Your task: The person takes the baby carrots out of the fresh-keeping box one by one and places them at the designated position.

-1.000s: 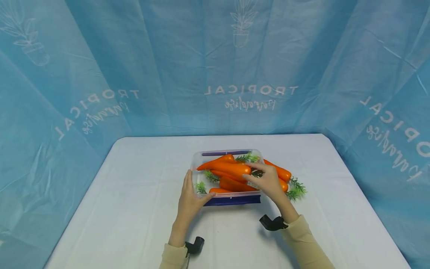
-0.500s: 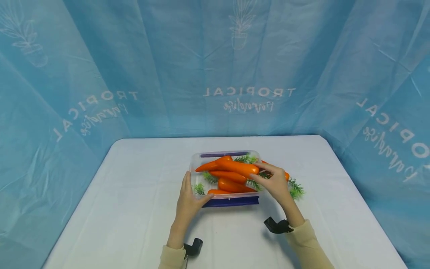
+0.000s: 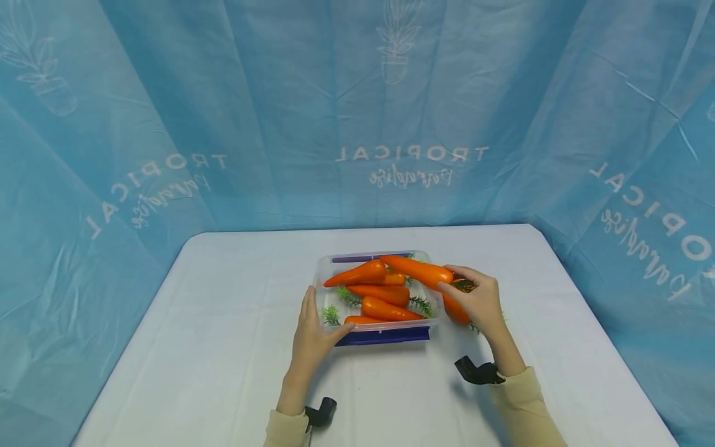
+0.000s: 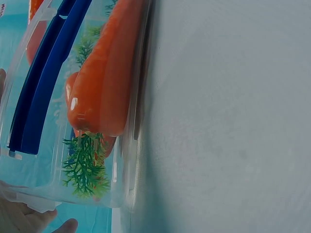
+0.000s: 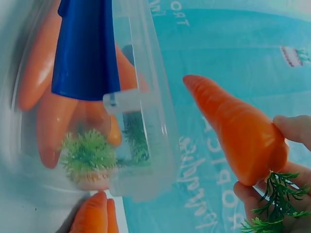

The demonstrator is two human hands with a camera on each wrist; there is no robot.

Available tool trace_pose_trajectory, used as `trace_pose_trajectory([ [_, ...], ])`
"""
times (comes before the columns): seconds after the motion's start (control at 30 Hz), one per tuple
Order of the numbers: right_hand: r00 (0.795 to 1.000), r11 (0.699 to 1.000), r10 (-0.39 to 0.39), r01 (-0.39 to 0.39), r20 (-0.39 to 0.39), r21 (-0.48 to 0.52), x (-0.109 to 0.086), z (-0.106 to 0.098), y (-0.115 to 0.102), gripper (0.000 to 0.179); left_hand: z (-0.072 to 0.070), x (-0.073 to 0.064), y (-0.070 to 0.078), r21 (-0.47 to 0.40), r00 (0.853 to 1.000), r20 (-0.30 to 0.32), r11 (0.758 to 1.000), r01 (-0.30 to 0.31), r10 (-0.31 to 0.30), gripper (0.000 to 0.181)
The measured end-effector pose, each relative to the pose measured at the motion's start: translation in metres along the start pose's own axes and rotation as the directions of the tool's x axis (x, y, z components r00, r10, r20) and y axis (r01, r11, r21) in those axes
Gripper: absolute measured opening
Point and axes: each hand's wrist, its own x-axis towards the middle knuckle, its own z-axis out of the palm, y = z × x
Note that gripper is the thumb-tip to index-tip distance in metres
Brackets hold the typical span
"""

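A clear plastic box (image 3: 391, 324) with blue clasps (image 3: 382, 336) holds several orange carrots (image 3: 391, 308) with green leafy tops. At its front left corner is my left hand (image 3: 313, 335), fingers extended along the left side and thumb touching the front rim. My right hand (image 3: 485, 303) pinches a carrot (image 3: 421, 272) by its thick leafy end. The carrot's narrow tip points left over the box's back right part, and in the right wrist view the carrot (image 5: 238, 128) is held apart from the box wall. More carrots (image 3: 456, 308) lie outside, partly hidden behind the right hand.
A white-covered table (image 3: 234, 347) lies under everything. Behind it and at both sides hangs a blue printed curtain (image 3: 279, 124). A black wrist camera (image 3: 479, 371) sits on the right wrist, another black camera (image 3: 321, 412) on the left.
The right hand has moved right, drawing the carrot from across the box toward its right edge. Other carrots inside are now uncovered. The left hand stays at the corner.
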Motion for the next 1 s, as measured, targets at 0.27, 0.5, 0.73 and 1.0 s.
trace_pose_trajectory([
  [0.27,1.0,1.0,0.002,-0.003,-0.019,-0.026,0.0,-0.008,-0.003,0.033,0.001,0.0,-0.001,-0.001,1.0,-0.013,1.0,-0.001,0.001,0.115],
  [0.5,0.998,0.999,0.037,-0.038,-0.046,-0.028,0.005,-0.016,0.021,0.037,0.001,0.001,-0.001,0.003,1.0,-0.01,1.0,0.011,-0.011,0.116],
  [0.73,0.995,0.997,0.024,-0.031,-0.093,-0.072,0.006,-0.025,0.018,0.033,0.001,0.001,-0.001,-0.002,1.0,0.008,1.0,0.024,-0.024,0.116],
  [1.0,0.99,0.996,0.025,-0.036,-0.139,-0.078,0.009,-0.03,0.038,0.035,0.001,0.001,0.0,-0.011,1.0,0.011,1.0,0.018,-0.018,0.115],
])
